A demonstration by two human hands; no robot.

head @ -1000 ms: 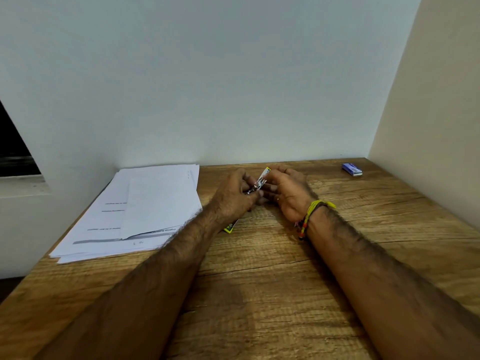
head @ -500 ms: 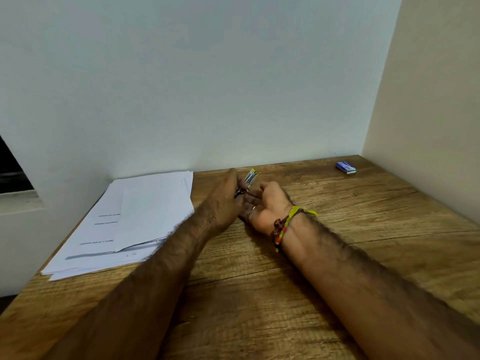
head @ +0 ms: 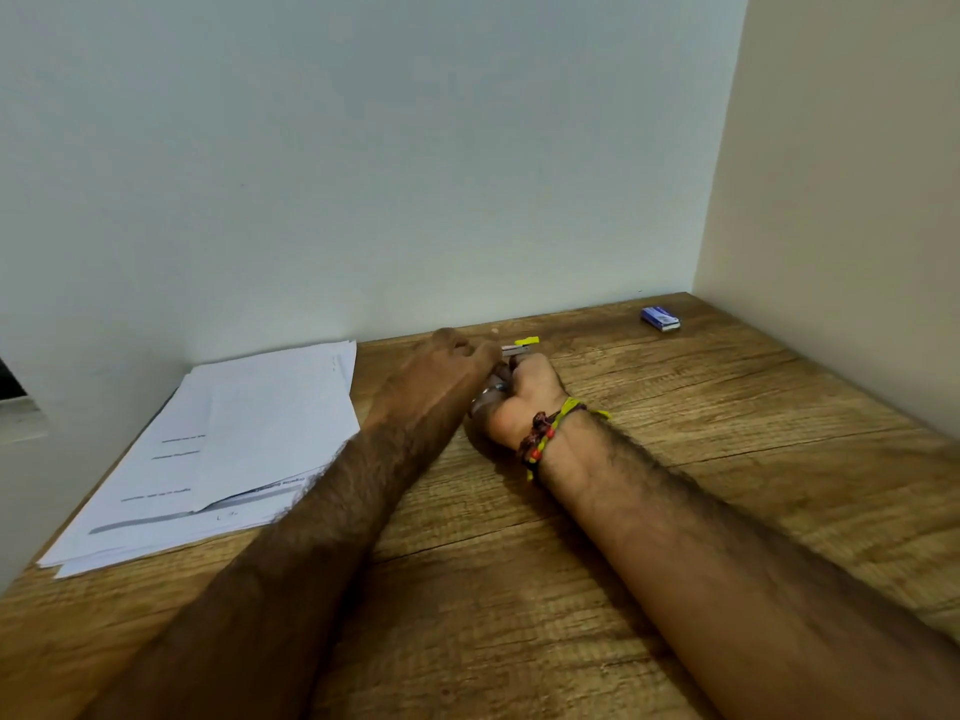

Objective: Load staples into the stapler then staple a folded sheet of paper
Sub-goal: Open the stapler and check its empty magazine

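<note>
I have both hands bunched together at the far middle of the desk (head: 675, 511). My left hand (head: 441, 361) curls its fingers over the stapler (head: 521, 346), whose yellow and silver end pokes out beyond them. My right hand (head: 524, 392) is closed around something small beside it; I cannot tell what it pinches. The paper stack (head: 234, 444) lies to the left, the staple box (head: 660, 319) far right. The risk I see is that my view of the magazine is blocked, so a strip could go in crooked, jam, or spill across the wood.
</note>
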